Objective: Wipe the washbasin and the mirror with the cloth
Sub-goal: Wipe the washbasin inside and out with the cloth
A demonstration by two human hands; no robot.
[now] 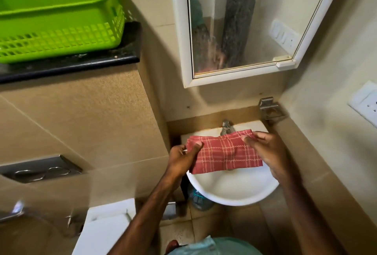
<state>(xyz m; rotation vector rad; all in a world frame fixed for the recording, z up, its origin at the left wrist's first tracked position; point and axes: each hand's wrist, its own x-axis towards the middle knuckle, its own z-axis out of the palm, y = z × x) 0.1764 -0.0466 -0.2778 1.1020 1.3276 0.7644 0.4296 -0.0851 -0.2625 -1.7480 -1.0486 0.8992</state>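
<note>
Head view, only one cam. Red checked cloth (223, 151) is stretched flat between both hands, held in the air over the washbasin (234, 191), not touching the bowl as far as I can tell. Left hand (183, 157) has thumb and fingers pinched shut on the cloth's left edge. Right hand (265, 152) is pinched on the top right corner, fingers curled together around the fabric. Cloth hides most of the tap (226, 127) behind it. Mirror (240, 21) sits above on the wall in a white frame, glass looks streaky or spotted near the bottom. Blur is heavy, so can't be sure.

My read: neither surface wiped yet, this is cloth prep.

Risks:
- Two-corner pinch is fine for spreading, poor for scrubbing. Cloth needs bunching or folding into one palm, otherwise it slides and skips.
- Loose lower edge could snag on the tap when it goes down into the bowl.
- Basin first, then mirror with the same wet cloth likely smears the glass.
- Metal holder (271, 110) on the wall just right of the basin is close to the right hand's sweep path.
</note>
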